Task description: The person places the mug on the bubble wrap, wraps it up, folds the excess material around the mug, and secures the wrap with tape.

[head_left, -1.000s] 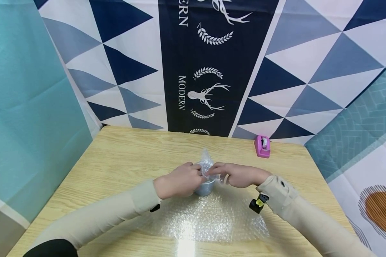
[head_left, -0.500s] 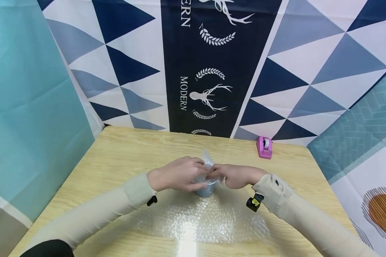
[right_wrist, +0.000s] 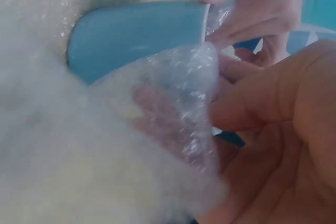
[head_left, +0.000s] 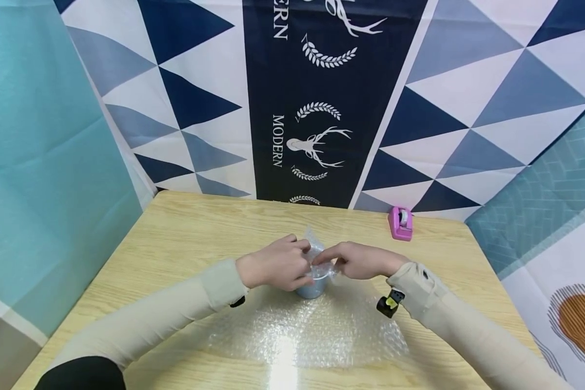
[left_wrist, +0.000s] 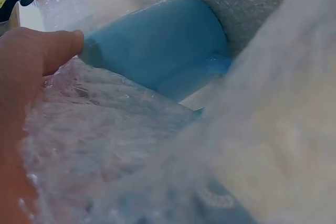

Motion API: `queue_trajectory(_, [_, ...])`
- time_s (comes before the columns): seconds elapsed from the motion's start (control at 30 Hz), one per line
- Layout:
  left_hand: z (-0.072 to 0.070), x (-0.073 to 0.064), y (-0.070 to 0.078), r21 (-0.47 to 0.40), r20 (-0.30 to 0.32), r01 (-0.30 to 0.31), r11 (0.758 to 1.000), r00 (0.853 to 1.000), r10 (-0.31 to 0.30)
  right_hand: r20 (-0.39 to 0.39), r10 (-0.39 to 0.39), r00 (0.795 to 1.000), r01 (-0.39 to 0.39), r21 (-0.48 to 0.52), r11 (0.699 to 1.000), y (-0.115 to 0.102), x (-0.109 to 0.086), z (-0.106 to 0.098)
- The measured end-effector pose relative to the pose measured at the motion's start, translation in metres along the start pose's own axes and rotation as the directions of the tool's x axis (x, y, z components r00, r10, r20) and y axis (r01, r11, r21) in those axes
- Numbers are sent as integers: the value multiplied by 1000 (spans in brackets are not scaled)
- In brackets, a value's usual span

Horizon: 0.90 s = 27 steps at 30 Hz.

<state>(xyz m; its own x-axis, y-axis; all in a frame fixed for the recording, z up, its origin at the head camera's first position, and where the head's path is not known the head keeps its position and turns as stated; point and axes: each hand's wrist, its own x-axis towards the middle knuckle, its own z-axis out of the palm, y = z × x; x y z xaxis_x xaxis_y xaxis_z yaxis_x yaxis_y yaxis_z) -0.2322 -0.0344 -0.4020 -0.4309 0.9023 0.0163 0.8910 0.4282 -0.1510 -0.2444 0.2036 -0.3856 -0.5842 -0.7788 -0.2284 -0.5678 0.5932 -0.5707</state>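
A light blue mug stands upright on a sheet of bubble wrap. Part of its handle shows in the left wrist view. One flap of wrap rises behind the mug and folds over its mouth. My left hand grips the rim from the left, its thumb outside and its fingers over the mouth on the wrap. From the right, my right hand pinches a fold of wrap at the rim, the index finger reaching over the mouth. Wrap hides much of the mug's side in the right wrist view.
A pink tape dispenser sits near the back right edge of the wooden table. Patterned cloth hangs close behind, and more cloth hangs at both sides.
My left hand shifted left with its fingers stretched, then came back right to the rim. My right index finger has straightened over the mouth. The mug has stayed in place.
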Motion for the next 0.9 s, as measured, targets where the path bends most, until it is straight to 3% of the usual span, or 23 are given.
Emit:
queue_trajectory(0.23, [4, 4, 3, 53, 24, 5, 999, 1000, -6, -25, 7, 1000, -5, 82, 997, 5, -8, 1])
queue_trajectory(0.47, [11, 5, 8, 167, 9, -10, 986, 1000, 9, 6, -33, 999, 32, 17, 999, 1, -3, 4])
queue_trajectory(0.7, [12, 3, 9, 178, -32, -18, 984, 999, 24, -25, -52, 998, 53, 42, 998, 2, -10, 2])
queue_trajectory(0.9, [14, 2, 9, 186, -13, -16, 982, 1000, 18, -85, -79, 993, 84, 64, 994, 3, -26, 4])
